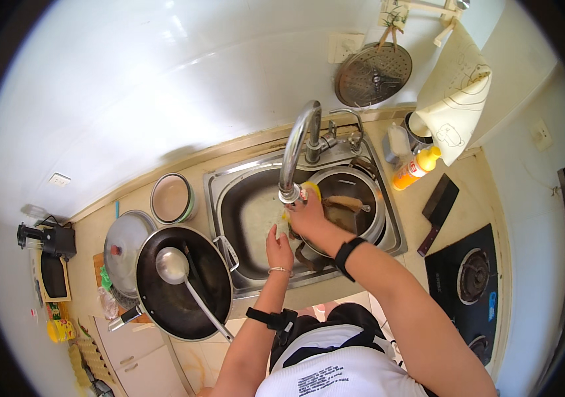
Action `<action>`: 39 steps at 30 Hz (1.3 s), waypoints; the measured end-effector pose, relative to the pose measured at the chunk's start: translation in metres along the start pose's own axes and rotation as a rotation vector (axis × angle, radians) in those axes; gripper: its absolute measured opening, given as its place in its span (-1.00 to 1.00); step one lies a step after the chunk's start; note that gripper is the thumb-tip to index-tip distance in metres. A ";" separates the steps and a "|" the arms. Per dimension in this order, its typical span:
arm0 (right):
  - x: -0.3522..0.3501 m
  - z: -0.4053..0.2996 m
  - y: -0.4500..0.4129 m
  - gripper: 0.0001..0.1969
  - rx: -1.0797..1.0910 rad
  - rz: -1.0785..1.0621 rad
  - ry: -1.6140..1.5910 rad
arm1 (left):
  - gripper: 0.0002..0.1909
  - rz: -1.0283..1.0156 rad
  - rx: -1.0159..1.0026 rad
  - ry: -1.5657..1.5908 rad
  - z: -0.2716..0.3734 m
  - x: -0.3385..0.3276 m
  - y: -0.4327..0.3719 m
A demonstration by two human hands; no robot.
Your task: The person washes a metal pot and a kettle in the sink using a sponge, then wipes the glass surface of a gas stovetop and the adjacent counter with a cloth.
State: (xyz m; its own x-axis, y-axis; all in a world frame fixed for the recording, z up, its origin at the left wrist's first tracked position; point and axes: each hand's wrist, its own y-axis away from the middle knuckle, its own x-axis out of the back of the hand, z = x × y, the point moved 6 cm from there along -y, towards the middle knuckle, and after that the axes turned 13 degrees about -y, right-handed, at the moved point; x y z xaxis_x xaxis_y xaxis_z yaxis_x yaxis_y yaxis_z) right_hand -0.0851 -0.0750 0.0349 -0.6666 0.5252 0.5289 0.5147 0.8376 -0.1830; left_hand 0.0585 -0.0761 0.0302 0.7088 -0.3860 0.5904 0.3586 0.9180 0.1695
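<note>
Under the spout of the chrome faucet point(293, 159), my right hand point(308, 218) grips a yellow sponge point(314, 188), its fingers partly hidden by the spout. My left hand point(279, 250) is over the front of the stainless steel sink point(255, 218), fingers apart and holding nothing. A round metal pot point(380, 201) sits in the sink's right side, close to my right hand. Inside the pot, a brown handle-like piece point(344, 202) with a metal loop lies across murky water. Something dark, partly covered by my right arm, rests at the pot's front.
Left of the sink are a black wok point(163, 302) holding a metal ladle point(172, 265), a pot lid point(126, 248) and an enamel bowl point(170, 198). To the right lie a cleaver point(441, 201), an orange bottle point(414, 170) and a gas stove point(448, 283).
</note>
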 end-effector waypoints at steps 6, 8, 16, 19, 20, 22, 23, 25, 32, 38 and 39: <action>0.070 0.000 -0.072 -0.66 -0.216 -0.233 0.675 | -0.50 -0.125 0.039 0.081 -0.007 -0.007 0.015; 0.107 0.018 -0.067 -0.65 -0.355 -0.169 0.594 | -0.46 -0.178 0.027 0.092 -0.001 -0.015 0.016; 0.185 0.060 0.057 -0.60 -0.254 0.312 0.116 | -0.50 -0.113 -0.230 0.084 -0.018 -0.062 -0.027; 0.177 0.047 0.125 -0.60 -0.224 0.483 0.144 | -0.53 -0.267 -0.078 0.106 0.006 -0.064 -0.025; 0.167 0.032 0.138 -0.60 -0.179 0.512 0.148 | -0.58 -0.243 -0.027 0.173 -0.003 -0.061 -0.027; 0.155 0.005 0.158 -0.60 -0.134 0.489 0.198 | -0.59 -0.235 -0.038 0.140 0.016 -0.052 -0.022; 0.148 -0.006 0.162 -0.59 -0.081 0.452 0.248 | -0.59 -0.216 -0.040 0.114 0.025 -0.046 -0.021; 0.127 -0.022 0.161 -0.62 0.016 0.331 0.273 | -0.61 -0.239 0.001 0.113 0.021 -0.041 -0.025; 0.009 -0.060 0.092 -0.70 0.373 -0.047 0.406 | -0.48 -0.288 0.001 -0.005 0.002 -0.034 -0.042; 0.004 -0.054 0.101 -0.71 0.464 -0.193 0.529 | -0.50 -0.295 0.047 -0.172 0.005 -0.018 -0.042; 0.020 -0.056 0.117 -0.70 0.556 -0.269 0.559 | -0.51 -0.290 0.034 -0.207 0.007 -0.019 -0.039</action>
State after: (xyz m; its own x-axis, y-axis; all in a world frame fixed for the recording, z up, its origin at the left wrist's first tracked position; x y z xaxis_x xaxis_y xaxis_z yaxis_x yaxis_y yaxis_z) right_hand -0.0078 0.0256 0.0710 -0.2873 0.2677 0.9197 -0.0630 0.9528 -0.2970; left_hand 0.0266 -0.1038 0.0176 0.4407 -0.6077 0.6607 0.5040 0.7766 0.3780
